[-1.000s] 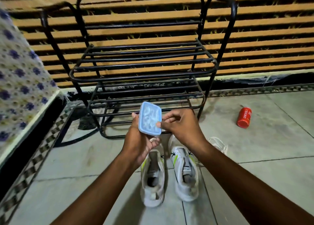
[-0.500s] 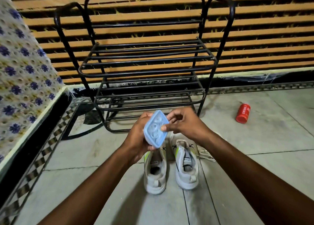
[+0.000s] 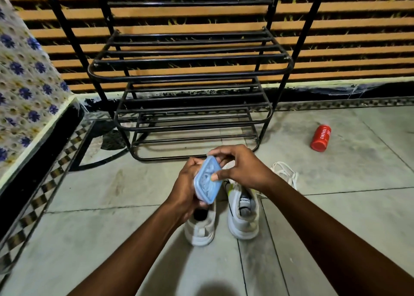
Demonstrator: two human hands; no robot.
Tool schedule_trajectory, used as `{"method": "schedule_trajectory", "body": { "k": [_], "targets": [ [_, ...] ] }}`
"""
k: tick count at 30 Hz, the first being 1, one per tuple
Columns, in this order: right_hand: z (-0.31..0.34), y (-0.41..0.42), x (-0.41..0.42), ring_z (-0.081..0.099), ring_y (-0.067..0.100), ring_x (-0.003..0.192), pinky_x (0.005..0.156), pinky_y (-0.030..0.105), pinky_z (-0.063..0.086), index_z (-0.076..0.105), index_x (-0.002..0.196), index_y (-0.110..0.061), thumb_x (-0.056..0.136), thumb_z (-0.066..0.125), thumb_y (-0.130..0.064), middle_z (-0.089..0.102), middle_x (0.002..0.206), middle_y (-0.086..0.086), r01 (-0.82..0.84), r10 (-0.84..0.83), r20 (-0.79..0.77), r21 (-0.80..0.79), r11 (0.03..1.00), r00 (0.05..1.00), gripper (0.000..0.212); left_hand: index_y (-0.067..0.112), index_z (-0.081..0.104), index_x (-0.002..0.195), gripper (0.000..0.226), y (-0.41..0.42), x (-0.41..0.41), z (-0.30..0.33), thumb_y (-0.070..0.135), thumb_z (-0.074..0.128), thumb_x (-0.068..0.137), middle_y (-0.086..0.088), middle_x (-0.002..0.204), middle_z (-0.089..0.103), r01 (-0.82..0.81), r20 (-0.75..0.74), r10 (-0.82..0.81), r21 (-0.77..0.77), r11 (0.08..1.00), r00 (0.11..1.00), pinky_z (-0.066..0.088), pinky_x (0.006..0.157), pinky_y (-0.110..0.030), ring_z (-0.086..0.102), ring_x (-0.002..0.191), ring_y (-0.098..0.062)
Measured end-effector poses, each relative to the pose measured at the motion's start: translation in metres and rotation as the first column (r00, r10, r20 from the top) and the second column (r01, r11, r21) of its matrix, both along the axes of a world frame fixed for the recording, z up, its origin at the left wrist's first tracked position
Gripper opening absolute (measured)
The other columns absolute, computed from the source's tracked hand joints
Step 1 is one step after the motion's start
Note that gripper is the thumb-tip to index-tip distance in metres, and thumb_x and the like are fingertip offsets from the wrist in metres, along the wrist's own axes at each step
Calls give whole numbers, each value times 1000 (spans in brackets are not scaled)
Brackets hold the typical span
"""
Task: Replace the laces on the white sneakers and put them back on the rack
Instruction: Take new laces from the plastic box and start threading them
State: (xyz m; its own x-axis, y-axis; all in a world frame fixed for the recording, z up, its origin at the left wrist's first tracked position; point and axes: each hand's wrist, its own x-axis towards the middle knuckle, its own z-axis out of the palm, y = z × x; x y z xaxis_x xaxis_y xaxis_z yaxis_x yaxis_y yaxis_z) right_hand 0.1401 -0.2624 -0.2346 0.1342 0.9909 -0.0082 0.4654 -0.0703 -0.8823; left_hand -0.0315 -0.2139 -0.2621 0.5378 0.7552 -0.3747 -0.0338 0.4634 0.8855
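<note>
Sneakers point(image 3: 221, 215), white and without laces, are sitting side by side on the floor point(image 3: 94, 235) just in front of the black metal rack point(image 3: 190, 76), toes pointing toward it. Above them, the left hand point(image 3: 189, 189) is gripping a small blue lidded container point(image 3: 207, 180) from behind, fingers curled round it. The right hand point(image 3: 240, 168) is pinching the container's lid, thumb on its face and fingers point(image 3: 220, 153) hooked over its upper edge. White coiled laces are showing through the lid. Loose white laces point(image 3: 285, 174) are lying on the floor right of the sneakers, and a red can point(image 3: 320, 138) is lying farther right of the rack.
</note>
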Motion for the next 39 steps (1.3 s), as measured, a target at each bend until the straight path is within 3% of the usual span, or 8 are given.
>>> {"method": "schedule_trajectory", "body": {
  "k": [3,7,11,14,21,25,29,39],
  "targets": [
    [-3,2,-1,67,20,90,84,30,58,77,109,-20,59,96,-8,74,94,0,-9,8,14,21,1000,1000,55,-3,50,123,40,0,1,-9,31,46,102,-20,84,59,21,-57,-23,-38,999,998,30,52,-24,52,56,-24],
    [-3,0,-13,67,24,80,74,32,58,80,91,-13,48,97,-1,73,85,9,56,-57,6,90,994,998,48,20,64,75,40,-1,-7,-8,31,40,105,-16,68,54,33,-72,-36,-40,999,997,28,40,-15,43,47,-22],
    [-3,6,-25,68,21,76,67,30,58,81,87,-16,43,99,-8,72,81,1,122,-128,38,143,982,991,49,12,55,103,25,5,-14,-11,32,42,107,-17,76,53,-58,-10,58,-5,998,998,33,36,-18,47,44,-21],
    [2,10,-30,67,22,74,66,28,57,80,87,-15,44,99,-10,72,81,2,100,-116,74,192,976,990,47,4,63,100,42,10,-26,-16,40,41,104,-17,74,54,-84,-4,84,-104,991,996,34,40,-18,45,46,-23],
    [-7,23,-66,55,17,73,66,24,46,72,85,-15,71,89,-11,59,83,-3,-117,61,198,286,951,978,22,15,59,91,12,36,-88,-43,27,55,92,-11,85,49,-367,80,387,-187,911,919,51,52,-27,52,68,-20],
    [-43,30,-98,59,25,81,69,41,51,70,87,-14,87,60,-23,57,88,2,-331,196,528,175,927,827,13,17,68,106,21,62,-138,-62,33,56,100,-3,98,70,-490,91,532,-286,823,842,59,59,-30,66,82,-19],
    [-63,32,-137,64,36,88,69,41,52,68,101,-11,89,56,-8,52,111,8,-370,344,737,-137,919,581,17,21,69,97,23,71,-171,-71,37,53,101,-1,84,68,-500,-25,511,-250,829,859,46,45,-22,64,63,-17],
    [-98,33,-191,63,39,99,68,42,39,61,119,-2,97,42,0,46,123,19,-406,481,823,-345,846,303,29,19,71,92,24,62,-181,-87,35,55,99,-2,85,71,-560,-60,572,-315,766,818,49,49,-23,68,67,-18]
  ]
}}
